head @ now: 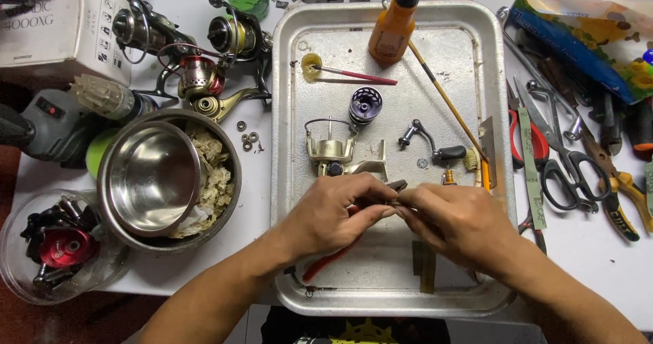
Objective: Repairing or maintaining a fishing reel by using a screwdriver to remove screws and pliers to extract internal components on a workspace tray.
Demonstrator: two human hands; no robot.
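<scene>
Whatever's being pinched can't really be made out, it's buried under the fingers. Red-handled pliers are gripped in the left hand, jaws poking out near the reel body. The right hand is closed fingertip-to-fingertip against them, over the metal tray.

A fishing-reel repair bench

Dismantled reels, a metal work tray, scissors and pliers crowd the white table.
</scene>
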